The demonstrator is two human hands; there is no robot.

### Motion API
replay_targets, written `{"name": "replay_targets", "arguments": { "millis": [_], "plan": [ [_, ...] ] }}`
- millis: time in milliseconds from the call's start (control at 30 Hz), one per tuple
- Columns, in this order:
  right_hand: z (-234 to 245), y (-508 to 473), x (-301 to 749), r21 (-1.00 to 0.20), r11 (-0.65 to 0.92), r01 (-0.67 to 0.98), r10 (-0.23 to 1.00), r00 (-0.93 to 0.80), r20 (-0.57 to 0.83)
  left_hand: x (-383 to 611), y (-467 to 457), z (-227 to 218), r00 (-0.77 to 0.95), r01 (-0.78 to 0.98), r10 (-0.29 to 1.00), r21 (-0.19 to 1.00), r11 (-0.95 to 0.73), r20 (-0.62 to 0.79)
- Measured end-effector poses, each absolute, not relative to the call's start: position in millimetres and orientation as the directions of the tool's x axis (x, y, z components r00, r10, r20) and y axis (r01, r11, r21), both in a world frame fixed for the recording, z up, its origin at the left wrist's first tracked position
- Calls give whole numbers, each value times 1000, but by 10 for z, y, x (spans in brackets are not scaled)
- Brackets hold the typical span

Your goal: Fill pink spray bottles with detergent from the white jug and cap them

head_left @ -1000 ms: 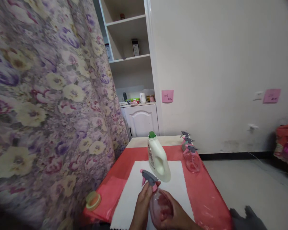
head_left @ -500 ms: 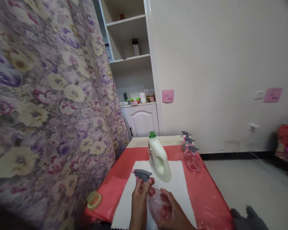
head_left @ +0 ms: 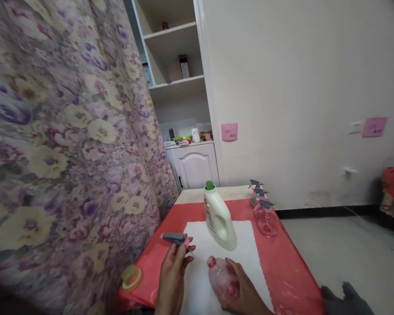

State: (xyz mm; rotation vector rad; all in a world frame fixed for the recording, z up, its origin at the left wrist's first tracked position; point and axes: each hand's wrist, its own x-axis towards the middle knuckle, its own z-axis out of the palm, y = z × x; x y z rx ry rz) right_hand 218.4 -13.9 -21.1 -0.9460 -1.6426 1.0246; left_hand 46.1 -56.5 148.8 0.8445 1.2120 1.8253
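Note:
Between the fingers of my left hand (head_left: 174, 273) is a grey and pink trigger spray head (head_left: 175, 239), held off to the left, apart from its bottle. My right hand (head_left: 244, 291) grips a clear pinkish spray bottle (head_left: 220, 275), which tilts to the left with its open neck uncovered. A thin pale tube seems to run from the spray head toward the bottle neck, though it is faint. Just beyond the hands stands a large pale green jug (head_left: 220, 218) with a handle and a green spout at its top.
Several spray bottles with grey triggers (head_left: 266, 221) line the table's right side. A roll of yellowish tape (head_left: 131, 278) lies at the left front edge. White cloth (head_left: 197, 280) covers part of the red tabletop (head_left: 285, 262). A floral curtain (head_left: 72, 153) hangs close on the left.
My left hand has moved left with the spray head, away from the bottle neck. The bottle in my right hand has shifted slightly right, and its neck is now uncovered.

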Motion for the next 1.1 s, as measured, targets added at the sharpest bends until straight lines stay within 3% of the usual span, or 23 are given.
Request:
{"name": "replay_targets", "arguments": {
  "millis": [200, 400, 800, 1100],
  "plan": [
    [-325, -42, 2221, -927, 349, 137, 922, -229, 313, 261, -605, 1562, -480, -351, 872, 889, -293, 98],
    [-338, 3, 2287, -944, 310, 113, 937, -205, 284, -4, -558, 1440, -520, -354, 847, 874, -331, 110],
    [-518, -3, 2222, -916, 395, 70, 910, -165, 380, -587, -90, 854, -628, -360, 778, 893, -269, -19],
    [-403, -95, 2193, -935, 338, 107, 933, -172, 317, -888, 246, 482, -639, -374, 769, 885, -277, -30]
  ]
}}
